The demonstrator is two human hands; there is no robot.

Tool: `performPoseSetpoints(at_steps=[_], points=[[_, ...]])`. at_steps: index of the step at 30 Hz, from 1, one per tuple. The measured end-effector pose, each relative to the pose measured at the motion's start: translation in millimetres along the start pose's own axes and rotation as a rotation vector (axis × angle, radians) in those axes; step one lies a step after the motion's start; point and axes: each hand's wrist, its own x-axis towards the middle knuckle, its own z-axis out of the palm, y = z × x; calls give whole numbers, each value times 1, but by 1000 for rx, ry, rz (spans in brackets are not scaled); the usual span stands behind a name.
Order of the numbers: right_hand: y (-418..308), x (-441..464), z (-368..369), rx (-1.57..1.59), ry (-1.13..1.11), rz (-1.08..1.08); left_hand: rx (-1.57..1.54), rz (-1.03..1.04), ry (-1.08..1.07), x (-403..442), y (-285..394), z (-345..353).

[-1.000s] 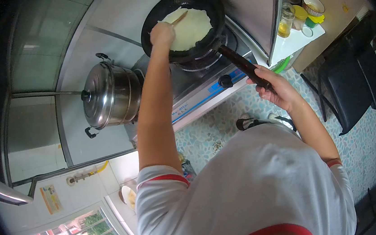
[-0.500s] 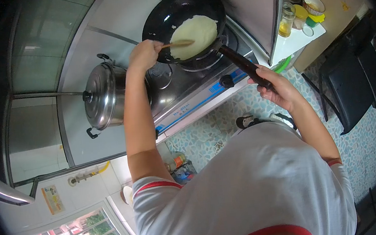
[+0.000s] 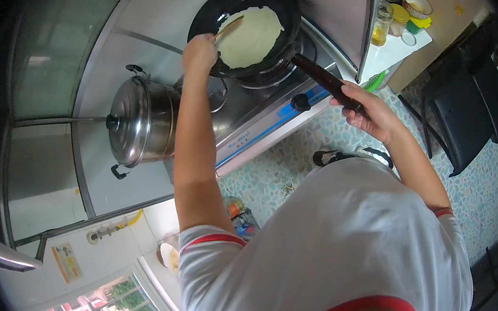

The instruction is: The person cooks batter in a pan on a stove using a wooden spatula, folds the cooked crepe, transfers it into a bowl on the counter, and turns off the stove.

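**Pale round sheet (image 3: 252,40) is lying spread in the wok (image 3: 203,23), with a wooden utensil (image 3: 229,25) reaching over it**

The person's left hand (image 3: 199,53) is closing around the wooden utensil at the wok's left rim, the fingers curling together on its near end. The utensil is slanting forward and right from that hand, its tip lying over the sheet; whether it is touching cannot be told. The sheet is resting just right of the left hand and ahead and left of the right hand (image 3: 371,112), which is wrapping its fingers around the wok's dark handle (image 3: 326,80).

As for progress, the sheet appears fully spread: it is forming one roughly round piece with an uneven edge. Its upper face is showing pale all over, with no clear browning, so the cooking seems only part done. The underside is staying hidden. The sheet is not yet out of the wok.

A lidded steel pot (image 3: 138,121) is standing left of the left hand and nearer the body. A stove knob (image 3: 300,102) is sitting left of the right hand, and glass jars (image 3: 383,25) are standing ahead of that hand, slightly to its right.
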Motion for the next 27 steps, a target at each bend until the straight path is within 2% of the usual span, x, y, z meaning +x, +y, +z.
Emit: performPoseSetpoints(at_steps=[5,10,14,15,17,20,23,27], points=[[1,1,-3,1,-16,-5,-52,-72,-79,32,28,37],[2,0,-2,11,-8,-3,-10,99,-177,14,45,27],[1,2,-6,25,-49,-1,11,273,-230,3,19,9],[1,2,-7,19,-46,0,95,324,-233,-5,16,-10],[1,3,-6,5,-42,6,129,260,-202,-24,12,-35],[-3,-1,4,26,16,3,218,138,-330,-32,-3,-37],[-1,8,-7,59,-112,-2,137,124,-270,-33,-23,-25],[-2,8,-10,84,-104,34,73,24,-65,-64,-10,-38]])
